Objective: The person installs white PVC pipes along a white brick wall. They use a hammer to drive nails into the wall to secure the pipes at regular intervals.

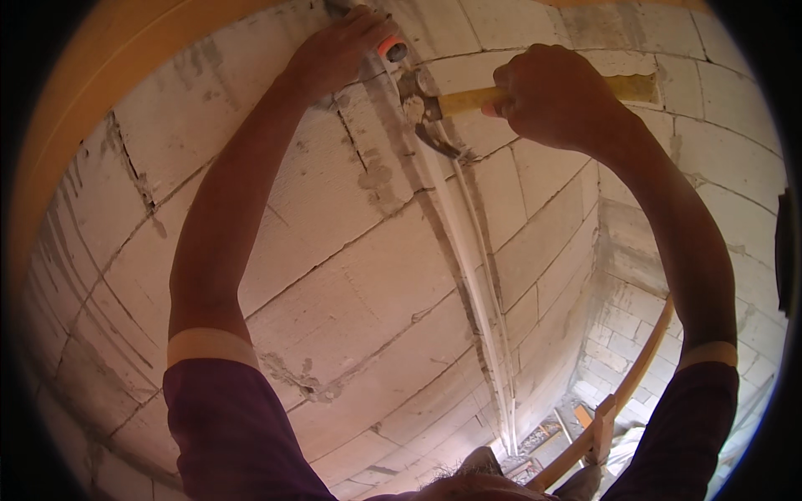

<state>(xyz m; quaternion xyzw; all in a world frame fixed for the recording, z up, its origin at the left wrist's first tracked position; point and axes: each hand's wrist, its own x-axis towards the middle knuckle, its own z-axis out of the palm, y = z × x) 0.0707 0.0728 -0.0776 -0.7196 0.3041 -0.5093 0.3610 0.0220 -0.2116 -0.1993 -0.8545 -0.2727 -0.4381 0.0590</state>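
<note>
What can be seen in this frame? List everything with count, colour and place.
Hammer: one, yellow handle, dark head, in the right hand
Orange-rimmed object: one, orange with grey end, in the left hand
Block wall: one main face, off-white with dark joints, across the centre
Strips: exact count unclear, pale, running down the wall's channel
Timbers: at least two, orange-brown, lower right
Debris: uncountable, mixed colours, low right of centre
Board-like surface: one, orange-brown, upper left rim
Dark object: one, black, right rim, unclear
Hair: one patch, brownish, bottom edge, owner unclear
Sleeves: two, dark purple, pale cuffs, lower left and right
Bare hands: two, upper centre
</note>
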